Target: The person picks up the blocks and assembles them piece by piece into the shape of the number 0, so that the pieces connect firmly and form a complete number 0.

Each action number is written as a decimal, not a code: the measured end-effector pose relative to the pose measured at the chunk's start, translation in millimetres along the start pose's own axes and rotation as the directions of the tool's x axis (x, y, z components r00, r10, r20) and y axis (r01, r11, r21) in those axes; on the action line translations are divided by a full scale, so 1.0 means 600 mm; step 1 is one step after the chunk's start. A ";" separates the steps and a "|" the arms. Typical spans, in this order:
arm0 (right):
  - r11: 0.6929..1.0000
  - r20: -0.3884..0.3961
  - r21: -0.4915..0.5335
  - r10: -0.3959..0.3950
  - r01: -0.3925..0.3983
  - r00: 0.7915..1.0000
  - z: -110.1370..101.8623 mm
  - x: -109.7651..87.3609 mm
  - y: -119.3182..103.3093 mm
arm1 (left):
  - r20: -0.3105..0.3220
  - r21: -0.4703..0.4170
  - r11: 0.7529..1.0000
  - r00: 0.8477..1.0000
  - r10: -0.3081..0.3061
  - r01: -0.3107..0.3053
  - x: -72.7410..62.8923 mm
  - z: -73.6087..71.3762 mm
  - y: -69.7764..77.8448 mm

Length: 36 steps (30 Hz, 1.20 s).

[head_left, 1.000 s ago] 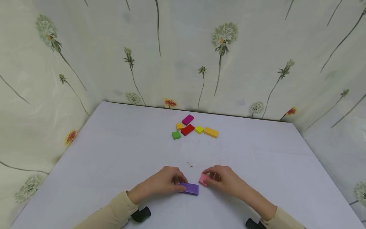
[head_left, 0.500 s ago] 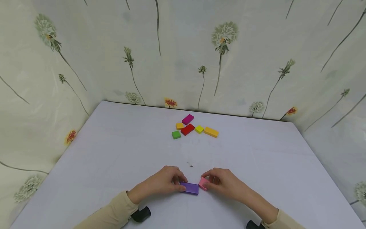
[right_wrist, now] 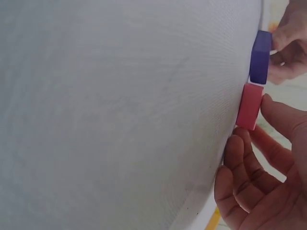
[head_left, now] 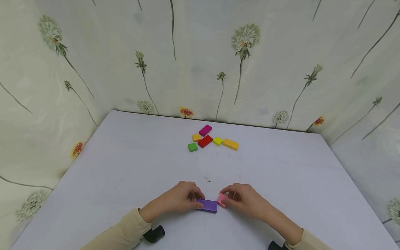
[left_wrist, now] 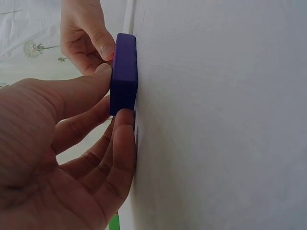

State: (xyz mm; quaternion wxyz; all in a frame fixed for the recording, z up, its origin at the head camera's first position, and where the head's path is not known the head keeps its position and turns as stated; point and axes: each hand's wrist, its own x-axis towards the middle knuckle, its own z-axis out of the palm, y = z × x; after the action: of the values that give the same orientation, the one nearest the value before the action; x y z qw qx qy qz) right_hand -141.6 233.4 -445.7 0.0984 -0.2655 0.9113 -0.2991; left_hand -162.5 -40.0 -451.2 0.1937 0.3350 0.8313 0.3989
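Observation:
A flat purple block point(head_left: 208, 206) lies on the white table near its front. My left hand point(head_left: 181, 198) grips its left end between thumb and fingers; the left wrist view shows the thumb on top of the purple block point(left_wrist: 124, 67). Just right of it is a smaller pink block point(head_left: 221, 200), which my right hand point(head_left: 247, 199) pinches with thumb and fingertips. In the right wrist view the pink block point(right_wrist: 250, 106) sits end to end with the purple one, turned slightly. My fingers cover part of each block.
Toward the back of the table point(head_left: 140, 149) lies a loose group: a magenta block point(head_left: 205, 130), a red block point(head_left: 205, 141), a green block point(head_left: 192, 147), a yellow block point(head_left: 217, 141), a small orange block point(head_left: 196, 138) and a longer orange block point(head_left: 231, 144). Flowered cloth hangs behind.
Over the last second my right hand has brought the pink block slightly nearer the front, against the purple block's right end. My left hand and the purple block have stayed put.

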 end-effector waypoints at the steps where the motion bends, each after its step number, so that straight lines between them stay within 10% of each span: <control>1: 1.000 0.000 0.002 0.003 -0.003 1.000 0.000 0.000 0.000 | 0.000 -0.001 1.000 1.000 0.000 0.000 0.000 0.000 0.000; 12: 0.998 -0.074 -0.047 0.039 -0.043 0.996 -0.014 -0.014 -0.014 | 0.012 -0.014 1.000 1.000 -0.002 0.002 0.001 0.002 -0.002; 17: 0.947 -0.148 -0.319 -0.024 -0.025 0.989 -0.014 -0.034 -0.050 | 0.010 -0.018 1.000 1.000 0.002 -0.002 0.001 0.002 -0.005; 21: 0.895 -0.091 -0.441 -0.119 0.067 0.989 0.004 -0.047 -0.083 | 0.003 -0.010 1.000 1.000 0.012 -0.012 0.001 0.001 -0.008; 27: 0.884 0.111 -0.466 0.030 0.026 0.993 0.019 -0.058 -0.096 | 0.007 -0.006 1.000 1.000 0.019 -0.019 0.004 0.000 -0.003; 36: 0.881 0.099 -0.472 0.013 0.036 0.995 0.031 -0.064 -0.092 | 0.007 -0.008 1.000 1.000 0.012 -0.012 0.003 0.002 -0.009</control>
State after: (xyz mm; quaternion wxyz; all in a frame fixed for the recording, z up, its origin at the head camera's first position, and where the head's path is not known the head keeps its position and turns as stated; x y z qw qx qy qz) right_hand -79.5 207.9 -426.7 0.0740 -0.3015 0.9490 -0.0544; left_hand -165.3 -40.4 -456.3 0.1953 0.3406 0.8271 0.4021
